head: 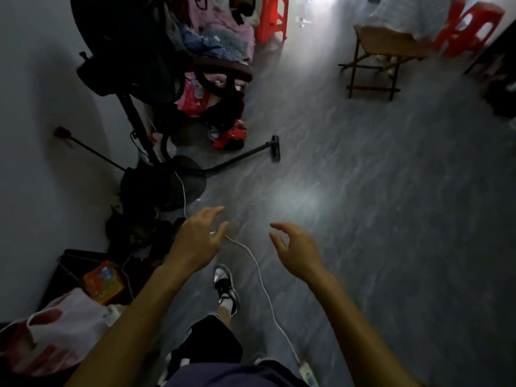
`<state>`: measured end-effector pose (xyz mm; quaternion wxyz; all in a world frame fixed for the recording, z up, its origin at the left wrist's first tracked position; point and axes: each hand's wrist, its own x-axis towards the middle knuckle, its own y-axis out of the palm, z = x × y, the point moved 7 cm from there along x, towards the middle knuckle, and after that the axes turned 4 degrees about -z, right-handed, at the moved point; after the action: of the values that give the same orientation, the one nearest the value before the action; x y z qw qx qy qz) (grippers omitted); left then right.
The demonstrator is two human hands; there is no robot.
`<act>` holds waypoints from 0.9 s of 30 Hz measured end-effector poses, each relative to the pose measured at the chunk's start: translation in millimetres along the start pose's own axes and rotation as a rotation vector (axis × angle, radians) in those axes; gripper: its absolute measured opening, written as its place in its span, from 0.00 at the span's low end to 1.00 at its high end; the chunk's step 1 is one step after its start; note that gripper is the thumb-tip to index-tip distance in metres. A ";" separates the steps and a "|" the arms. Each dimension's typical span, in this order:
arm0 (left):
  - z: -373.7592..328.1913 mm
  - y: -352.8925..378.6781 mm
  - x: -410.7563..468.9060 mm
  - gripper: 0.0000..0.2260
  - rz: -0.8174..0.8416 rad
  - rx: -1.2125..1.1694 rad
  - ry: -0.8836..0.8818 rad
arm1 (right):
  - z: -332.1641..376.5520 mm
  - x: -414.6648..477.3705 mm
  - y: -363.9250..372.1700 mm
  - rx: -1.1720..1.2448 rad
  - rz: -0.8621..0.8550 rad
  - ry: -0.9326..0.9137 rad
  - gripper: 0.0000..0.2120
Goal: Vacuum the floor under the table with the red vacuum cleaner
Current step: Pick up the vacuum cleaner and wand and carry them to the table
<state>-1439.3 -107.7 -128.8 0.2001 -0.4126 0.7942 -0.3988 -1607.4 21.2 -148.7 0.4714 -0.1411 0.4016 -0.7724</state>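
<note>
Holding nothing, my left grip point(198, 238) and right grip point(296, 244) hang out ahead of me, fingers apart and loosely bent, ready, I judge, to take the wand. The vacuum point(230, 135) sits on the floor point(363, 219) well ahead of both, tucked against a loaded chair point(223, 71), probably parked out of the walkway. Its wand point(243, 155) lies flat beside it, head point(275, 148) just right of the vacuum. A white cord point(261, 275) trails from near the vacuum past my left grip. The table point(385, 46) stands well right of the vacuum, farther off.
</note>
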 end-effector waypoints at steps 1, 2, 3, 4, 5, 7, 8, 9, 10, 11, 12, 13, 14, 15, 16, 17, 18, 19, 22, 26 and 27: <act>5.4 2.7 21.1 0.17 -0.005 -0.008 -0.007 | 0.5 22.0 1.1 -0.002 0.009 -0.001 0.17; 10.9 5.5 43.0 0.18 -0.009 -0.019 -0.011 | 1.3 44.0 1.7 -0.006 0.017 -0.002 0.17; 16.2 8.6 65.7 0.18 -0.011 -0.030 -0.014 | 1.8 66.2 2.1 -0.012 0.024 -0.001 0.17; 21.0 11.2 88.9 0.18 -0.012 -0.046 -0.020 | 2.7 88.2 2.0 -0.018 0.029 0.003 0.17; 25.5 13.4 112.7 0.18 -0.009 -0.063 -0.030 | 4.0 110.0 0.8 -0.026 0.030 0.012 0.17; 31.9 17.2 161.3 0.18 0.003 -0.084 -0.051 | 6.4 152.4 -5.4 -0.034 0.022 0.040 0.17; 33.6 18.7 184.5 0.18 0.017 -0.088 -0.054 | 8.0 172.5 -9.3 -0.034 0.017 0.053 0.17; 34.1 19.2 207.0 0.18 0.032 -0.089 -0.050 | 10.8 192.2 -13.1 -0.035 0.012 0.062 0.17; 34.0 18.8 229.9 0.18 0.042 -0.089 -0.039 | 14.5 212.5 -16.8 -0.036 0.008 0.063 0.17; 32.8 17.1 252.5 0.18 0.046 -0.085 -0.027 | 18.2 232.2 -20.9 -0.036 -0.001 0.065 0.17; 31.4 14.9 273.9 0.18 0.047 -0.080 -0.016 | 21.8 250.6 -25.7 -0.037 -0.015 0.070 0.17; 29.4 12.6 294.6 0.18 0.048 -0.079 -0.008 | 25.1 268.0 -30.6 -0.040 -0.026 0.075 0.17; 28.0 10.8 314.1 0.18 0.048 -0.085 -0.004 | 27.8 285.9 -33.7 -0.041 -0.025 0.074 0.17; 27.6 10.3 332.2 0.18 0.046 -0.095 -0.004 | 29.2 303.1 -35.5 -0.042 -0.014 0.073 0.17; 28.3 11.6 349.3 0.18 0.046 -0.104 -0.008 | 28.9 320.7 -36.2 -0.044 -0.001 0.073 0.17; 29.9 14.3 365.9 0.18 0.047 -0.108 -0.015 | 27.6 338.4 -36.9 -0.046 0.010 0.075 0.17; 31.8 18.5 382.3 0.18 0.050 -0.110 -0.026 | 25.1 356.2 -37.4 -0.049 0.015 0.078 0.17; 33.8 23.8 398.7 0.18 0.058 -0.112 -0.037 | 22.2 373.5 -37.7 -0.052 0.021 0.082 0.17; 38.4 43.8 449.7 0.19 0.095 -0.124 -0.077 | 9.9 428.0 -38.1 -0.050 0.049 0.095 0.17; 48.1 81.5 527.6 0.20 0.159 -0.126 -0.144 | -16.2 520.5 -34.7 -0.016 0.085 0.112 0.17; 50.9 92.0 549.8 0.21 0.170 -0.122 -0.161 | -24.2 546.9 -32.7 0.001 0.081 0.114 0.16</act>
<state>-1770.6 -548.1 -226.7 0.2706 -0.3859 0.8305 -0.2967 -1924.0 -419.7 -227.4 0.4788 -0.0801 0.4329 -0.7596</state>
